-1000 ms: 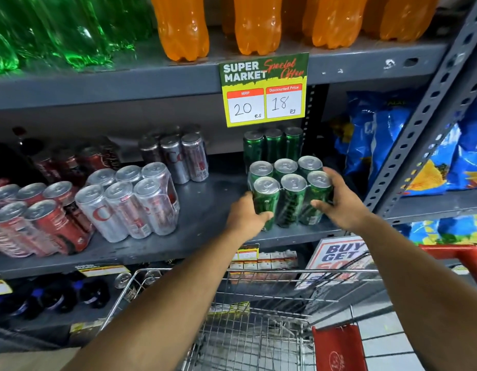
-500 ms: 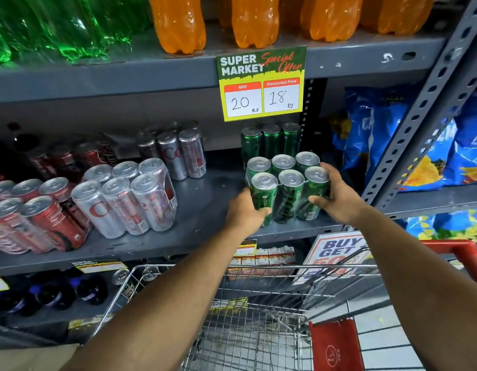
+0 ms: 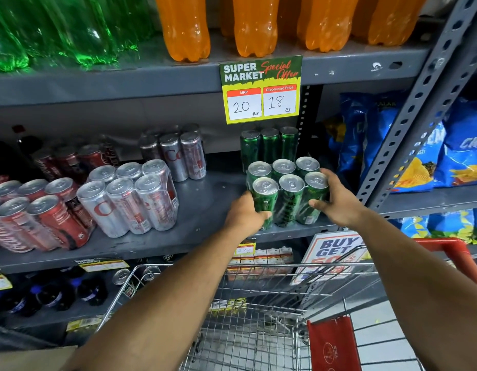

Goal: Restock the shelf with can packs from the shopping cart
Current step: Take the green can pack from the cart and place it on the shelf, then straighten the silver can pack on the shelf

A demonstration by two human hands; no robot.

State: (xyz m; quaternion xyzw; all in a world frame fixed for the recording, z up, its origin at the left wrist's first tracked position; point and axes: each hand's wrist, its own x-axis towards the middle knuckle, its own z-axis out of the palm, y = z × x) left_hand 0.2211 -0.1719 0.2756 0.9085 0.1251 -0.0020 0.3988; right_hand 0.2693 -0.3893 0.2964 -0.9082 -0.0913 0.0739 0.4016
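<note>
Over the shopping cart (image 3: 248, 311), the left hand (image 3: 244, 218) and right hand (image 3: 339, 203) clasp opposite sides of a green can pack (image 3: 285, 194) sitting on the shelf (image 3: 205, 210) near its front edge. Six full cans likely make it heavy and rigid, its plastic wrap slick, so gripping low on both sides seems safest. Another green pack (image 3: 269, 145) stands just behind.

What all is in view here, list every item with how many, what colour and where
green can pack: one six-pack, green, front right of middle shelf, held on both sides
green cans: three visible, behind that pack
silver can packs: two, silver, middle shelf centre, one front, one behind
red can packs: at least two, red, middle shelf left
orange bottles: several, top shelf
green bottles: several, top shelf left
price sign: one, yellow and green, top shelf edge
chip bags: several, blue, right bay
shopping cart: one, wire, below
left hand: grip on pack's left
right hand: grip on pack's right
</note>
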